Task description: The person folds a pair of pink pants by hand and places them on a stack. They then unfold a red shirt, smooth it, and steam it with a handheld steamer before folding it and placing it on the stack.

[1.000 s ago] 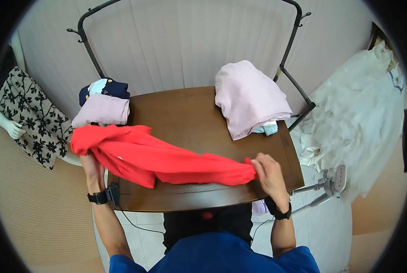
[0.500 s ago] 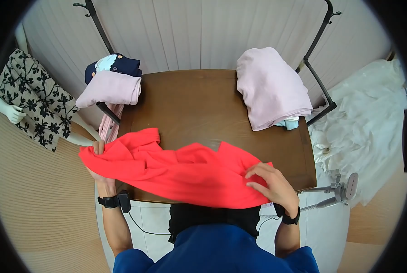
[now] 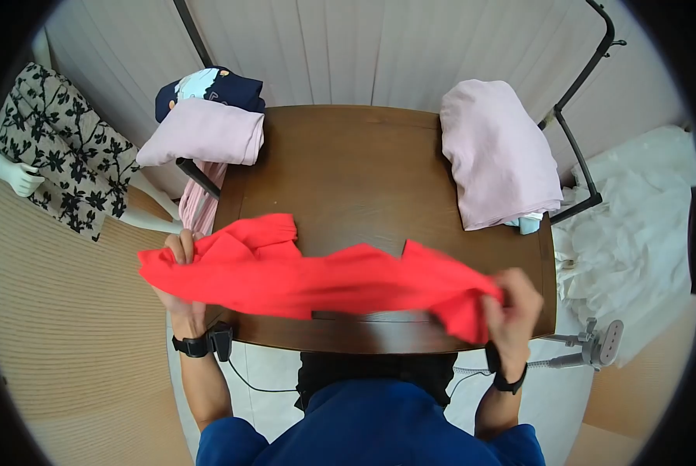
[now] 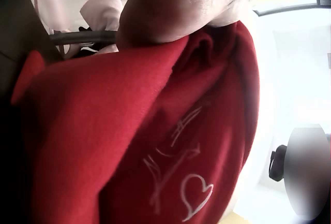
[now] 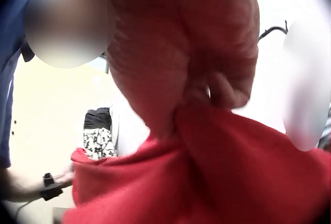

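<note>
Head view shows a person's two bare hands holding a red garment [image 3: 340, 281] stretched sideways in front of the body, above the near part of a brown table [image 3: 348, 179]. The left hand [image 3: 181, 250] grips the garment at its left end: the fingers bend over the top of the cloth, while part of the hand shows below it. From the left wrist camera, the cloth bunches directly against this hand, with a white heart [image 4: 196, 195] and thin white lines on its surface; the fingertips are out of sight there.

The right hand [image 3: 516, 307] is clenched on the garment's other end, blurred in the head view. Its wrist camera shows the fingers curled in and the red cloth gathered up to them, the hold closed with little opening. Between the hands the garment spans in loose folds, its upper edge uneven.

Beyond it, a folded pink cloth [image 3: 204, 132] lies at the table's far left, against a navy garment [image 3: 239, 92]. At the far right is a larger pink cloth [image 3: 499, 155], with a light blue cloth [image 3: 529, 225] showing from under its near edge. Each wrist wears a black strap.
</note>
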Available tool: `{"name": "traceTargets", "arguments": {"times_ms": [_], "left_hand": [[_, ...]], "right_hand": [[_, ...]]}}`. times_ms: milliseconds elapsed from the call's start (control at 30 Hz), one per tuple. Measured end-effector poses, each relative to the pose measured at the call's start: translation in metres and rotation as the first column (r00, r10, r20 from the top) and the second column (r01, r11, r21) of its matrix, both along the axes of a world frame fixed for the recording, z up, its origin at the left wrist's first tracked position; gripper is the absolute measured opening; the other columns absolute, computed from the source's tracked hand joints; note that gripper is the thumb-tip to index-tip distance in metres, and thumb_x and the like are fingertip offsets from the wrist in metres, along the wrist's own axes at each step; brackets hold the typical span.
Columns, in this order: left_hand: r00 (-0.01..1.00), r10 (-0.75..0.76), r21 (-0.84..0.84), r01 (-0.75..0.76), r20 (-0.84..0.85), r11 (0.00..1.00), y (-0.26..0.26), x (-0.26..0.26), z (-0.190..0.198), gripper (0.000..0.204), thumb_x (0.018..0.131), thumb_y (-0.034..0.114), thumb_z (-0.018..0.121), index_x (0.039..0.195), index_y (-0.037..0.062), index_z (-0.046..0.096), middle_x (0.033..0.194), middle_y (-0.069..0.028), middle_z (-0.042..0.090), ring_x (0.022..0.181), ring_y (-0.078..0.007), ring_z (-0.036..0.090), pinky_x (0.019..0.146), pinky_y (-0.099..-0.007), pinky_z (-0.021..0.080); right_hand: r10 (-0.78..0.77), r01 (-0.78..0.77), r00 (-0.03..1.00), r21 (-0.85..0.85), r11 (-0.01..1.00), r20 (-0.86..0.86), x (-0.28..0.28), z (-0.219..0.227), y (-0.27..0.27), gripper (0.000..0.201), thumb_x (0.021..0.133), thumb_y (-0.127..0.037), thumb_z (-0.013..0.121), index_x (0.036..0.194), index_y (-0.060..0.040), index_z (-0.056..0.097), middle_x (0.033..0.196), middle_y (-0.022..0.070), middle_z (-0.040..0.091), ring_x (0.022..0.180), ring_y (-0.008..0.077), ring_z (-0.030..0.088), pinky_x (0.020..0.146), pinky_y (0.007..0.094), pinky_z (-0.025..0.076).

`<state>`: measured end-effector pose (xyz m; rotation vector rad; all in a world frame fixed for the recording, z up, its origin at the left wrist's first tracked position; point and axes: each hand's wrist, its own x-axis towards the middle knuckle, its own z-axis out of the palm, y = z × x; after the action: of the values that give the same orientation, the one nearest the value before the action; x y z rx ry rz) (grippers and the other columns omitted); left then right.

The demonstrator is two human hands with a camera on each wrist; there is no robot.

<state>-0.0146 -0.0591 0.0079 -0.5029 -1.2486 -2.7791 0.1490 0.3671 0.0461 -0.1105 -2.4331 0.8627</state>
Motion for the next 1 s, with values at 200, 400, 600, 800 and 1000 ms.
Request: {"name": "traceTargets", "arguments": {"times_ms": [200,400,600,800,1000], "left_hand": [[0.95,0.282,-0.282,-0.237,0.133,0.93,0.003,0.003,-0.003,0.035,0.104,0.04,0.049,0.095,0.0066,0.054,0.094,-0.0015,0.051,0.094,-0.0141,0.052,0.093,-0.0306,0.044],[0.932,0.318,-0.42,-0.222,0.173,0.88,-0.004,0.0,-0.016,0.019,0.104,0.025,0.053,0.107,0.0061,0.056,0.104,-0.0003,0.055,0.095,-0.012,0.059,0.09,-0.0285,0.048],[0.878,0.406,-0.451,-0.264,0.254,0.853,0.003,0.006,-0.003,0.016,0.104,0.023,0.054,0.104,0.0066,0.056,0.101,-0.0005,0.055,0.098,-0.0125,0.059,0.092,-0.0292,0.049],[0.949,0.253,-0.338,-0.179,0.19,0.924,-0.022,0.007,-0.02,0.044,0.108,0.043,0.037,0.092,0.0055,0.052,0.096,-0.0037,0.052,0.088,-0.0169,0.052,0.088,-0.0318,0.043],[0.999,0.04,-0.748,-0.012,0.019,0.664,-0.019,0.016,0.004,0.075,0.102,0.065,0.021,0.076,0.0009,0.05,0.085,-0.0081,0.049,0.085,-0.0204,0.047,0.088,-0.0311,0.032]], "right_hand": [[0.273,-0.29,0.956,0.232,0.928,0.105,0.023,0.024,0.027,0.025,0.059,0.005,0.075,0.073,-0.0056,0.058,0.07,0.005,0.051,0.063,0.0254,0.051,0.054,0.035,0.04],[0.453,-0.528,0.59,-0.106,0.843,0.669,0.041,0.011,0.025,0.031,0.072,-0.004,0.08,0.102,-0.0096,0.074,0.1,0.0061,0.063,0.092,0.0278,0.063,0.081,0.0373,0.054],[0.395,-0.302,0.543,-0.266,0.915,0.741,0.031,0.013,0.021,0.029,0.079,-0.015,0.08,0.107,-0.0095,0.073,0.106,0.007,0.065,0.103,0.0281,0.062,0.093,0.0388,0.051],[0.655,-0.614,0.529,-0.288,0.734,0.54,0.024,-0.002,0.003,0.046,0.074,-0.012,0.083,0.117,-0.0091,0.067,0.118,0.0079,0.062,0.112,0.0299,0.06,0.097,0.0406,0.048],[0.261,-0.342,0.685,-0.015,0.939,0.681,0.033,-0.006,0.01,0.071,0.059,-0.003,0.089,0.123,-0.0114,0.061,0.131,0.01,0.05,0.121,0.0347,0.047,0.103,0.0427,0.044]]}}
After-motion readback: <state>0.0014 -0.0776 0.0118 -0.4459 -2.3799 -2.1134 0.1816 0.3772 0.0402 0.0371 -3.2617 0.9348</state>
